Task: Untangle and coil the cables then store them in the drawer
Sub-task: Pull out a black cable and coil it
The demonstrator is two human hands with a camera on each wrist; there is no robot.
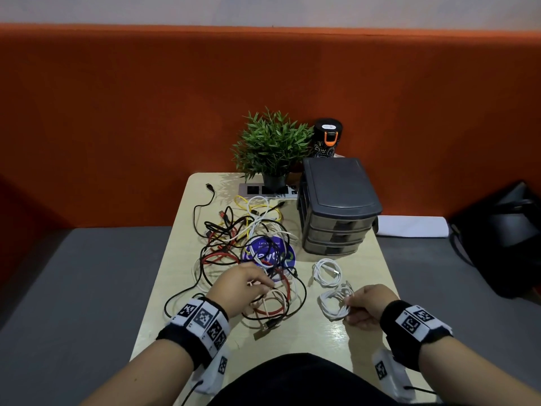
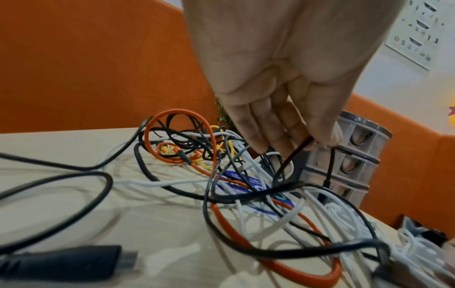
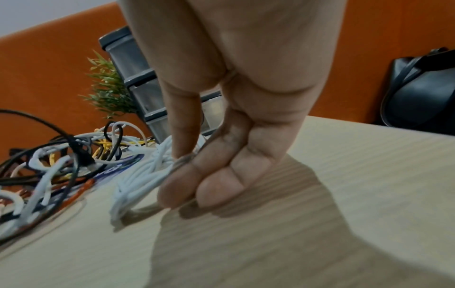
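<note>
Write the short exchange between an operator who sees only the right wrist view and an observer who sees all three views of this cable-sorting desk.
Operator: My right grip holds a white coil. What is the left grip doing?

Observer: It pinches a dark cable just above the tangle.

Operator: My own fingers block the space in front of the drawer unit. Is anything lying there?

Observer: Yes, a second white coil lies on the table, between your coil and the drawer unit.
</note>
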